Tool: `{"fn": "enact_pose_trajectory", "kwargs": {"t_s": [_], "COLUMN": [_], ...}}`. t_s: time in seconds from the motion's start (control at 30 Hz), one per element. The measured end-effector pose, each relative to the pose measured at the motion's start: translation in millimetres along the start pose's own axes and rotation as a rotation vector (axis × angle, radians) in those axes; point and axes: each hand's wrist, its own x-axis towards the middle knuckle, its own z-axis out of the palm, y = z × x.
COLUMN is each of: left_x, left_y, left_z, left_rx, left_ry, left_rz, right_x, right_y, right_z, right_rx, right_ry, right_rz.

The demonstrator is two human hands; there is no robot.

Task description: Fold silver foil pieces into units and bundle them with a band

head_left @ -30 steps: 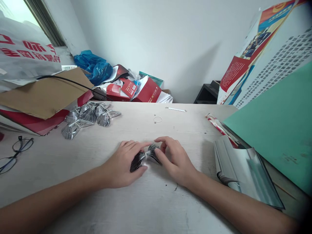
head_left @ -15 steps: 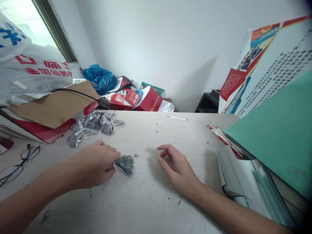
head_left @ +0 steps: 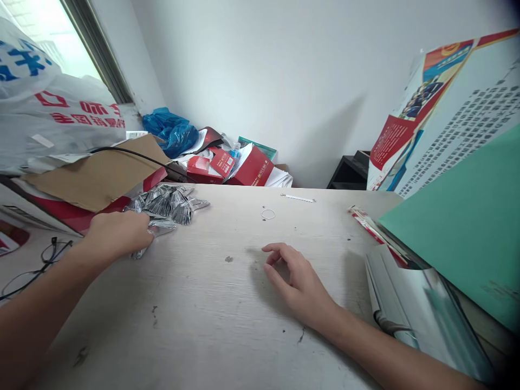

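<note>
Foil fans [head_left: 168,201], roughly six, lie piled on the desk [head_left: 227,303]; left hand [head_left: 117,234] grips one, right hand [head_left: 298,284] rests half-curled, empty.

Bare table [head_left: 227,319] between hands; foil pile [head_left: 170,199], cardboard [head_left: 97,176] crowd left.

The white bag [head_left: 49,114] at the far left carries large red and blue Chinese characters, seen mirrored or from behind, and none can be made out for sure. The red boxes [head_left: 227,162] at the back of the desk [head_left: 227,325] bear small white print, too small to read. The leaning poster board [head_left: 450,108] at the right shows a round red-and-gold emblem and dense rows of tiny characters, all illegible.
</note>
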Motion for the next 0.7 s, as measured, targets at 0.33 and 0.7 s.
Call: {"fn": "enact_pose_trajectory", "kwargs": {"t_s": [0.33,0.7], "left_x": [12,-45], "left_y": [-12,95], "left_z": [1.2,-11.9], "left_rx": [-0.044,-0.429], "left_ry": [-0.029,0.224], "left_rz": [-0.081,0.466], "right_x": [-5,-25], "right_y": [2,-17], "right_z": [1,10], "right_rx": [-0.225,-0.464], "right_ry": [-0.129,-0.347], "right_rz": [-0.369,-0.897]}}
